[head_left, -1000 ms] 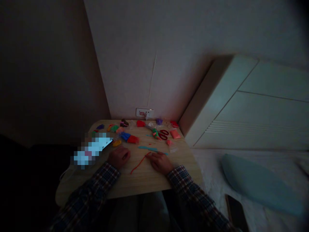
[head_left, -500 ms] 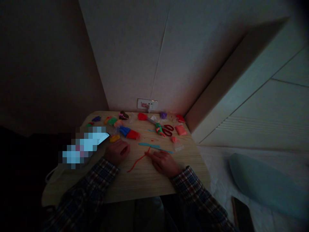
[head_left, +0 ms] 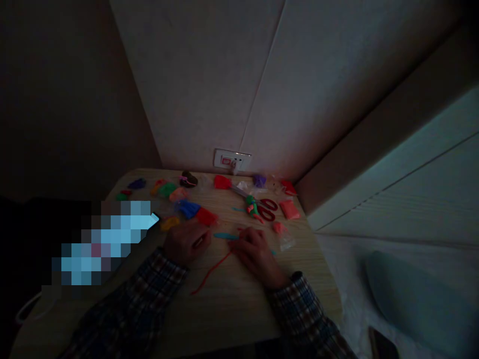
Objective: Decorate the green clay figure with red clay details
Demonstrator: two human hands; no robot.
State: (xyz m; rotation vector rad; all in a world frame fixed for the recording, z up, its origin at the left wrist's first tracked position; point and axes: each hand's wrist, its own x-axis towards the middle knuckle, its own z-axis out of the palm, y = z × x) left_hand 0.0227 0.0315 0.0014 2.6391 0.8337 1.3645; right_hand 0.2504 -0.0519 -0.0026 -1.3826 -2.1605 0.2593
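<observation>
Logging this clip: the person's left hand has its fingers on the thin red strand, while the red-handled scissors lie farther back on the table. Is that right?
Not quite: in the head view, the right hand has its fingers on the thin red strand; the left hand is curled apart from it. The rest stands.

We see a thin red string [head_left: 210, 271] in a gentle wave from near left to far right, its far end partly covered, and a blue stick [head_left: 224, 236] just beyond, lying flat.
</observation>
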